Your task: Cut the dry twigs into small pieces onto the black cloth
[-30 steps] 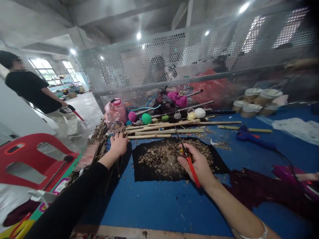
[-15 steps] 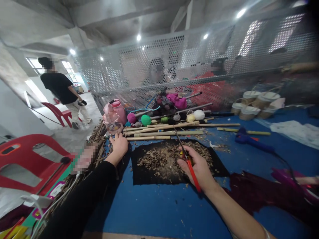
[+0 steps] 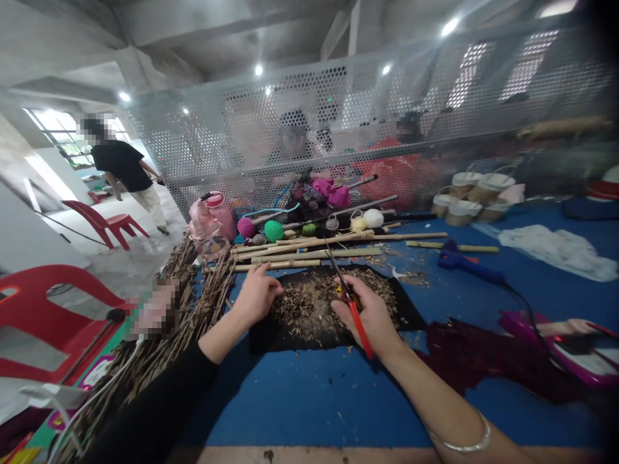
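Note:
My right hand (image 3: 368, 315) is closed around red-handled scissors (image 3: 349, 300), blades pointing up and away, over a black cloth (image 3: 271, 332) covered with a heap of brown wood chips (image 3: 309, 299). My left hand (image 3: 256, 296), in a black sleeve, rests on the cloth's left edge at the chips, fingers curled down; whether it holds anything is hidden. A bundle of thin dark twigs (image 3: 193, 309) lies just left of it.
Bamboo sticks (image 3: 309, 248), yarn balls (image 3: 273, 230) and a pink bottle (image 3: 217, 216) lie behind the cloth on the blue table (image 3: 309, 399). A blue glue gun (image 3: 464, 264) and dark red cloth (image 3: 464, 361) sit right. People sit behind a mesh screen; one walks at left by red chairs (image 3: 43, 316).
My left hand moved right from the twig bundle onto the black cloth's chips. The right hand with the scissors held its place. The person at left walked farther away.

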### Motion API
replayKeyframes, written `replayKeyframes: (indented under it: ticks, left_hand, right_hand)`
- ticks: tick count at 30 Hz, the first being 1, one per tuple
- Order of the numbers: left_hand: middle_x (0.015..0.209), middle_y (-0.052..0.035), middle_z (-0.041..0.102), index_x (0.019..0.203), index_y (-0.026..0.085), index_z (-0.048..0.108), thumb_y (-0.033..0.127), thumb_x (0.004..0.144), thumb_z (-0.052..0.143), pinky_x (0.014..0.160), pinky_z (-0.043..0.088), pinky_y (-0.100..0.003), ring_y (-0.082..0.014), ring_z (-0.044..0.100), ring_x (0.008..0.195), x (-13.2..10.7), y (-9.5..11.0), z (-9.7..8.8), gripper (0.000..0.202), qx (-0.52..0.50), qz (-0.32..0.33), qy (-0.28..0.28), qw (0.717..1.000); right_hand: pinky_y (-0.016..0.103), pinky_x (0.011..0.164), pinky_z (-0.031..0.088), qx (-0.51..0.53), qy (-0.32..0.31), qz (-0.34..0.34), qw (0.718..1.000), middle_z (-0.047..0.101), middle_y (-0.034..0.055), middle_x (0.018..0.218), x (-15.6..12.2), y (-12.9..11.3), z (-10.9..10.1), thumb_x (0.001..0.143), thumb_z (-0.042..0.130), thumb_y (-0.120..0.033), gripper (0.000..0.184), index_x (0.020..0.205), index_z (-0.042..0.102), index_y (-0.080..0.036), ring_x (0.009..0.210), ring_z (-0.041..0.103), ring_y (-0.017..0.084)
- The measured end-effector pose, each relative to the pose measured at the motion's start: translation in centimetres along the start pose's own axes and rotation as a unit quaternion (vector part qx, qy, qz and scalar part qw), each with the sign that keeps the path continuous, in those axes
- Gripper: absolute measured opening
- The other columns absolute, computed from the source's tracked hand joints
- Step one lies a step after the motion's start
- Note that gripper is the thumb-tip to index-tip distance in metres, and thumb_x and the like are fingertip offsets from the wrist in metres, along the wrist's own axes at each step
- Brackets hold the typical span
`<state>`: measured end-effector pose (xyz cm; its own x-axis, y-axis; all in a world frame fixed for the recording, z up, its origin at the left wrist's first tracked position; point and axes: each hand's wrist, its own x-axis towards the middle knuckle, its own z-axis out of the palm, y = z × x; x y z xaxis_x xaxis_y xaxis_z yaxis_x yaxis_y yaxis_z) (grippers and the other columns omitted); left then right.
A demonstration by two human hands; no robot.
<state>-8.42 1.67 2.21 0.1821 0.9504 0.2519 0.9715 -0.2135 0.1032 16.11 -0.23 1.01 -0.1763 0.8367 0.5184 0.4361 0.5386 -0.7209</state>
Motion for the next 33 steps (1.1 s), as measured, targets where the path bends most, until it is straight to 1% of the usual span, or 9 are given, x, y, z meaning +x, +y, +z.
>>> replayKeyframes:
  ticks: [4, 6, 12, 15, 17, 19, 23, 29, 33]
  left_hand:
    - [0.122, -0.0093, 0.054, 0.076, 0.021, 0.073, 0.024, 0.074, 0.06, 0.098, 0.035, -0.041, -0.028, 0.042, 0.117, -0.4, 1.2, 1.8, 0.014, -0.024, -0.01, -0.024, 0.999]
    - [0.12, -0.01, 0.056, 0.075, 0.021, 0.073, 0.025, 0.072, 0.062, 0.096, 0.037, -0.039, -0.0279, 0.044, 0.115, -0.3, 1.1, 1.7, 0.012, -0.027, -0.017, -0.027, 0.999]
    - [0.091, -0.0059, 0.065, 0.087, 0.018, 0.068, 0.029, 0.077, 0.057, 0.081, 0.043, -0.027, -0.0164, 0.058, 0.086, -0.2, -0.5, -2.6, 0.018, -0.093, -0.011, -0.033, 0.995]
    - [0.08, -0.0017, 0.066, 0.091, 0.02, 0.067, 0.027, 0.071, 0.063, 0.069, 0.044, -0.024, -0.0152, 0.06, 0.075, -1.2, -1.5, -3.5, 0.022, -0.053, -0.065, -0.124, 0.989]
    - [0.075, -0.0005, 0.066, 0.085, 0.021, 0.069, 0.024, 0.062, 0.069, 0.065, 0.043, -0.023, -0.0162, 0.06, 0.072, -2.0, -1.7, -2.9, 0.023, -0.012, -0.083, -0.191, 0.978]
    - [0.073, -0.0006, 0.067, 0.077, 0.022, 0.07, 0.022, 0.061, 0.068, 0.065, 0.043, -0.024, -0.017, 0.061, 0.072, -2.6, -1.7, -1.9, 0.016, 0.011, -0.085, -0.209, 0.974]
    - [0.077, -0.0044, 0.069, 0.076, 0.021, 0.07, 0.022, 0.073, 0.057, 0.069, 0.044, -0.025, -0.0187, 0.062, 0.078, -2.9, -1.1, -1.0, 0.014, 0.023, -0.095, -0.162, 0.982]
    - [0.087, -0.007, 0.069, 0.086, 0.02, 0.069, 0.021, 0.081, 0.048, 0.077, 0.044, -0.027, -0.019, 0.062, 0.086, -2.5, 0.9, -2.2, 0.022, 0.013, -0.075, -0.075, 0.994]
    - [0.09, -0.0073, 0.068, 0.084, 0.019, 0.068, 0.022, 0.085, 0.041, 0.081, 0.044, -0.028, -0.0186, 0.061, 0.088, -2.5, 2.2, -1.0, 0.027, -0.033, -0.059, -0.042, 0.997]
  right_hand:
    - [0.029, 0.065, 0.05, 0.007, 0.007, 0.002, 1.0, 0.063, 0.0081, 0.088, 0.0, 0.1, 0.1, 0.075, 0.059, -0.042, 0.04, 0.106, 0.054, -0.017, 0.076, 0.06, 0.019]
    - [0.029, 0.066, 0.05, 0.01, 0.005, 0.004, 1.0, 0.063, 0.0081, 0.088, 0.0, 0.1, 0.2, 0.075, 0.06, -0.042, 0.041, 0.106, 0.054, -0.016, 0.074, 0.06, 0.018]
    - [0.029, 0.066, 0.048, 0.012, 0.003, 0.007, 1.0, 0.062, 0.0076, 0.087, 0.0, 0.2, 0.1, 0.075, 0.061, -0.042, 0.043, 0.107, 0.053, -0.014, 0.069, 0.058, 0.016]
    - [0.027, 0.064, 0.048, 0.019, 0.004, 0.005, 1.0, 0.062, 0.0065, 0.086, 0.0, 0.2, 0.1, 0.075, 0.061, -0.043, 0.043, 0.108, 0.053, -0.015, 0.067, 0.058, 0.016]
    - [0.028, 0.064, 0.048, 0.021, 0.002, 0.004, 1.0, 0.062, 0.0063, 0.086, 0.0, 0.1, 0.1, 0.075, 0.061, -0.043, 0.042, 0.107, 0.053, -0.016, 0.067, 0.058, 0.016]
    - [0.029, 0.066, 0.048, 0.02, 0.001, 0.004, 1.0, 0.062, 0.0065, 0.086, 0.0, 0.1, 0.1, 0.075, 0.061, -0.042, 0.041, 0.106, 0.053, -0.016, 0.068, 0.058, 0.016]
    - [0.029, 0.067, 0.048, 0.027, 0.001, 0.005, 1.0, 0.062, 0.0072, 0.087, 0.0, 0.0, 0.1, 0.075, 0.061, -0.041, 0.041, 0.107, 0.053, -0.016, 0.069, 0.058, 0.017]
    - [0.031, 0.07, 0.049, 0.024, 0.002, 0.004, 1.0, 0.062, 0.0074, 0.088, 0.1, -0.1, 0.1, 0.075, 0.061, -0.04, 0.04, 0.107, 0.054, -0.017, 0.074, 0.059, 0.018]
    - [0.031, 0.07, 0.049, 0.028, 0.002, 0.013, 1.0, 0.063, 0.0082, 0.089, 0.1, 0.1, 0.2, 0.075, 0.061, -0.039, 0.041, 0.107, 0.054, -0.016, 0.075, 0.06, 0.019]
